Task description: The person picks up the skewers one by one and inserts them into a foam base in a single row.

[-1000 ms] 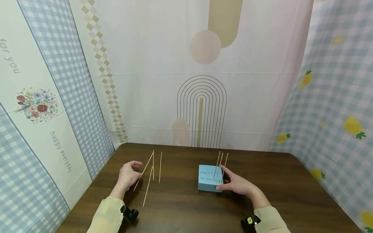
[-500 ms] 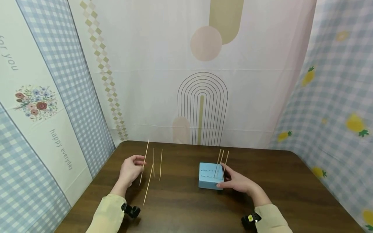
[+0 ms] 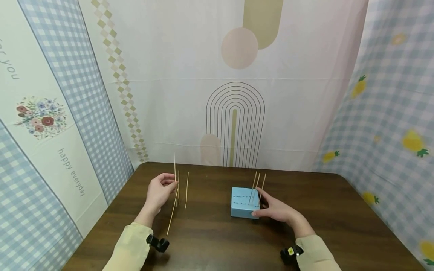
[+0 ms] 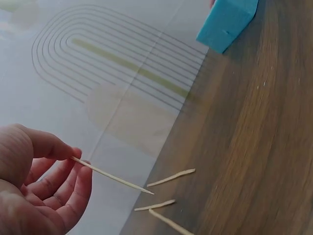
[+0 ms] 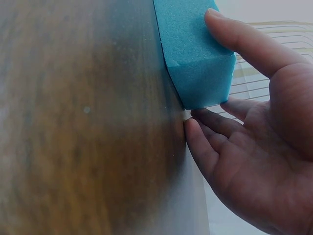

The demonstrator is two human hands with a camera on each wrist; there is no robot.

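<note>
A thin wooden stick (image 4: pixel 112 176) is pinched between the thumb and fingertips of my left hand (image 3: pixel 160 192), near upright in the head view. Three more sticks lie on the table close by, one of them (image 3: pixel 187 190) a little to the right. My right hand (image 3: pixel 278 209) grips the right side of a light blue foam block (image 3: pixel 241 213), thumb on the near face, fingers at the back. Three sticks (image 3: pixel 259 184) stand in the block's right part, and rows of dark marks run across its top. In the right wrist view the block (image 5: pixel 205 78) touches the thumb.
The brown wooden table (image 3: pixel 210 241) reaches back to a white patterned cloth (image 3: pixel 176 113). Checked cloths hang on the left (image 3: pixel 81 86) and right (image 3: pixel 383 124). Each wrist wears a small black camera, the left one (image 3: pixel 158 244) low over the table.
My left hand has lifted its stick from the table, moved right and slightly away, and the stick has turned from slanted to near upright. The right hand and block have stayed in place.
</note>
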